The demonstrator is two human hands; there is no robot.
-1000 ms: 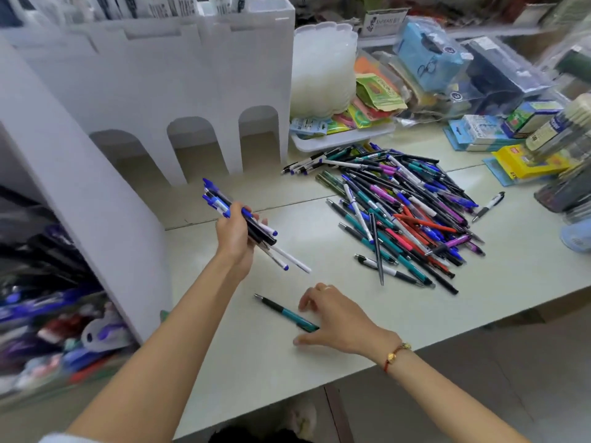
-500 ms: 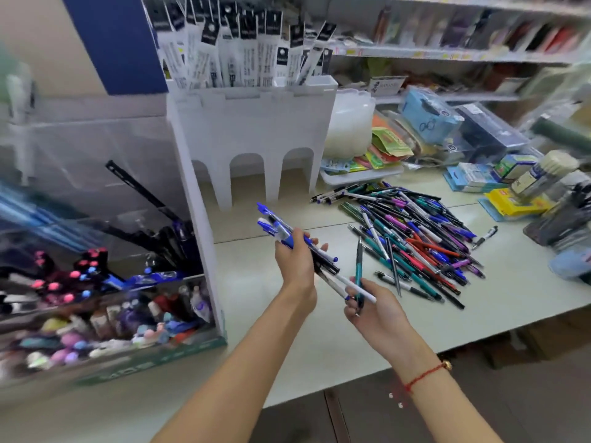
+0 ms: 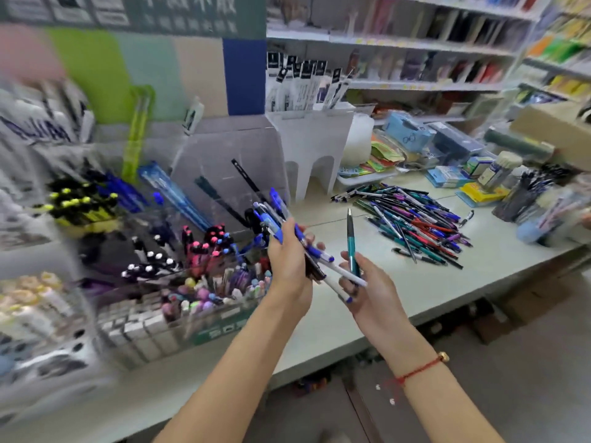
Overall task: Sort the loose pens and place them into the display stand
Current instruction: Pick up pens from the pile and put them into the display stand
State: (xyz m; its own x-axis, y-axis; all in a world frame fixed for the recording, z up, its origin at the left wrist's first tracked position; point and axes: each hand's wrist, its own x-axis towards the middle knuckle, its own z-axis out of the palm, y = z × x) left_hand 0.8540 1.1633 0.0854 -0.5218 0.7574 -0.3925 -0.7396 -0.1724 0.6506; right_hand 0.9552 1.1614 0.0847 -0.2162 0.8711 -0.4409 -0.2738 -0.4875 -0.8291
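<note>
Right hand (image 3: 367, 282): fingers curled round a single teal-barrelled click pen with a silver tip (image 3: 351, 243), held upright, tip up, just right of my other fist. Left hand (image 3: 289, 260): clenched on a fanned bundle of blue-capped, white-barrelled stick pens (image 3: 287, 231); the caps point up and away from me, the white ends jut out toward my right palm and touch or nearly touch it.

Judgement: the teal pen does not match the bundle, so this is a sorting call. It wants its own slot, not a place in my left fist.

Just beyond and left of the left hand stands the clear plastic display stand with tiered compartments (image 3: 204, 314), already crowded with pink, black, purple and yellow-capped pens. That side of the view is blurred; I cannot tell which compartment holds teal ones.

Handling notes: keep the left grip firm low on the barrels, since the fan is loose and one could slide out. Find the matching compartment before reaching, then lower the teal pen in lengthwise so it does not knock its neighbours.

Farther out, to the right of my right hand, the loose heap of mixed pens (image 3: 412, 225) lies on the pale green tabletop (image 3: 447, 292), well apart from the stand. Much left to sort.
</note>
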